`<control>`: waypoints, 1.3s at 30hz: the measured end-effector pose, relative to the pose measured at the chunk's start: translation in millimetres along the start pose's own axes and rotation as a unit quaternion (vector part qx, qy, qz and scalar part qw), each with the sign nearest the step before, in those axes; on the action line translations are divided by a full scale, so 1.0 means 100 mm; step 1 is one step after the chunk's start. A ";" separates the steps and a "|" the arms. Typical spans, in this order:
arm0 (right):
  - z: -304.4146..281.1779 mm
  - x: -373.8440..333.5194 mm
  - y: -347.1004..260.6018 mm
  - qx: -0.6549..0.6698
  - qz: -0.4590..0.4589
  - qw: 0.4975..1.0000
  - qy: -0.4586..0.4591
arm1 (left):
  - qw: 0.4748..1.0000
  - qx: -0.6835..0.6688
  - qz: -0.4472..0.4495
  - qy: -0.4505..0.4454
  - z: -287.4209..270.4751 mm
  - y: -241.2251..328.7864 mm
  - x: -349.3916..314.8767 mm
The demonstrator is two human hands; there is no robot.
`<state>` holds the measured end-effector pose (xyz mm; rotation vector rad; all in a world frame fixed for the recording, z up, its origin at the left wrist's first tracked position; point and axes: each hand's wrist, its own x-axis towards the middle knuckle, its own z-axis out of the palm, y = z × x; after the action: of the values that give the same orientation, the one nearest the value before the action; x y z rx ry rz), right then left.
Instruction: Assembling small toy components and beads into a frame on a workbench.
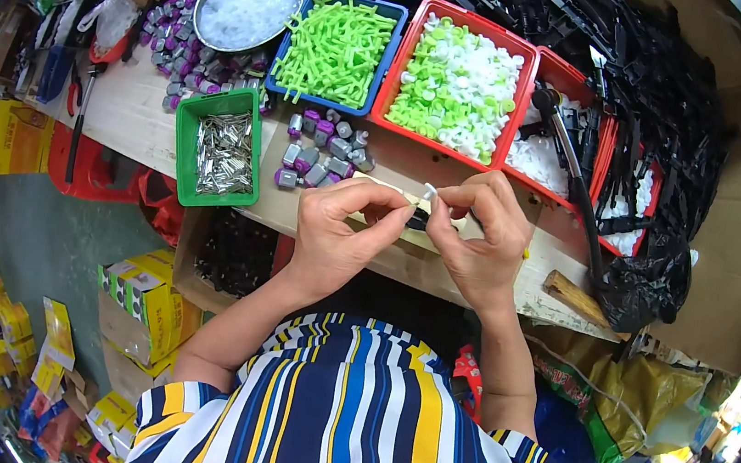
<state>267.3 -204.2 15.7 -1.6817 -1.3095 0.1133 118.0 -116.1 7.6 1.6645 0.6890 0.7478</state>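
Note:
Over the front edge of the worktable, my two hands meet with their fingertips close together. My right hand [487, 237] pinches a small white plastic plug [430, 191] between thumb and forefinger. The thumb and forefinger of my left hand [341, 232] are pressed together too; whatever is between them is too small to make out. Under the fingertips lies a black part [417, 220], mostly hidden by my hands. Just beyond my left hand sits a cluster of grey and purple plastic pieces [317, 153].
A green bin [180, 153] holds metal pins. Behind it stand a metal bowl [199, 18] of clear pieces, a blue bin [397, 45] of green pieces and a red bin [531, 66] of white and green caps. Black parts [674, 93] are heaped far right; a wooden block [577, 297] lies at the edge.

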 end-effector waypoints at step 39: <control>0.14 -0.20 -0.01 -0.080 -0.149 0.985 0.040 | 0.979 -0.190 -0.075 -0.008 -0.05 -0.16 -0.10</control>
<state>250.1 -210.9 -0.3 -1.5828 -1.5265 -0.2392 107.2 -117.1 -8.1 1.2550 0.6085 0.7068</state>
